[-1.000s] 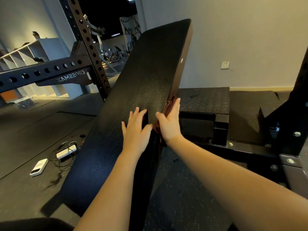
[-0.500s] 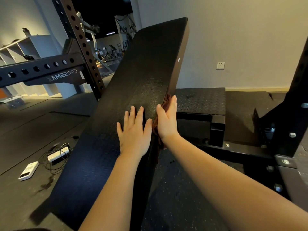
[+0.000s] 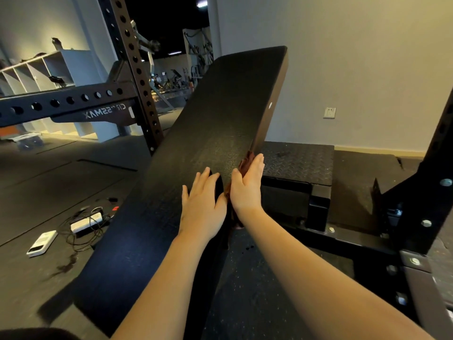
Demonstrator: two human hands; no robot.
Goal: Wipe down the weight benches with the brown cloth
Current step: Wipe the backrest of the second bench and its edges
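A long black bench pad (image 3: 220, 114) rises at a slant from the lower left to the upper middle. My left hand (image 3: 202, 204) lies flat on its textured top, fingers apart, holding nothing. My right hand (image 3: 247, 185) presses the brown cloth (image 3: 246, 159) against the pad's right side edge. Only a reddish-brown strip of the cloth shows above and below that hand; the remainder is hidden under the palm.
A black perforated rack upright (image 3: 132, 69) and crossbeam (image 3: 61, 104) stand left of the bench. A checker-plate platform (image 3: 296, 163) sits behind on the right, with rack framing (image 3: 431, 182) at far right. A power strip with cables (image 3: 85, 223) and a white device (image 3: 41, 242) lie on the floor.
My right hand with the cloth has slid a little up the pad's side edge. My left hand stays flat on the top. The view has shifted slightly.
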